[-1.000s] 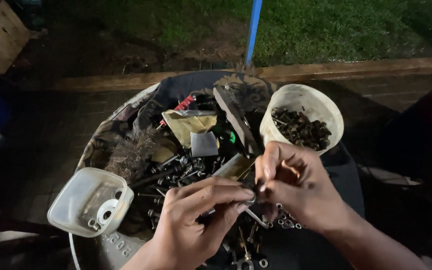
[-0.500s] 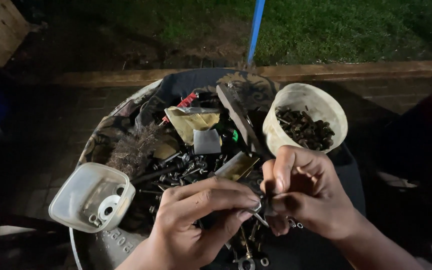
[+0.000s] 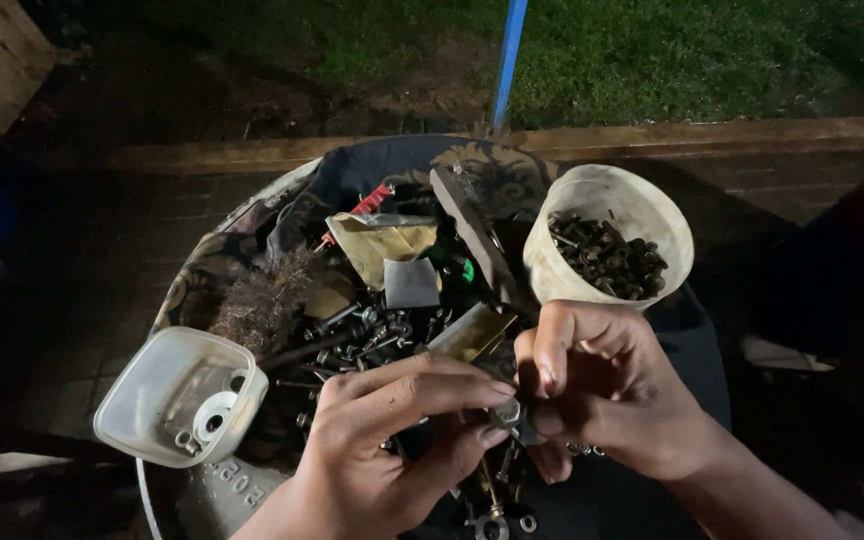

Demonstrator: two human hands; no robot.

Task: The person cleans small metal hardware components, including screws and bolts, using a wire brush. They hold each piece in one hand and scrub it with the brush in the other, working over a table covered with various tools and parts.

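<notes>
At lower centre of the frame, the left hand (image 3: 392, 440) and right hand (image 3: 602, 390) pinch a small metal nut (image 3: 508, 412) between fingertips above a pile of bolts (image 3: 372, 335); a round tub (image 3: 642, 215) sits upper right, a square container (image 3: 152, 385) lower left.

Hands: two, left hand (image 3: 392, 440) and right hand (image 3: 602, 400)
Round tubs of dark screws: one (image 3: 607, 235)
Square clear plastic containers: one (image 3: 177, 395)
Blue poles: one (image 3: 508, 60)
Loose bolts and nuts (image 3: 372, 335): too many to count

Round cloth-covered table (image 3: 402, 165), loose bolts (image 3: 372, 335), two plastic tubs (image 3: 177, 395)
</notes>
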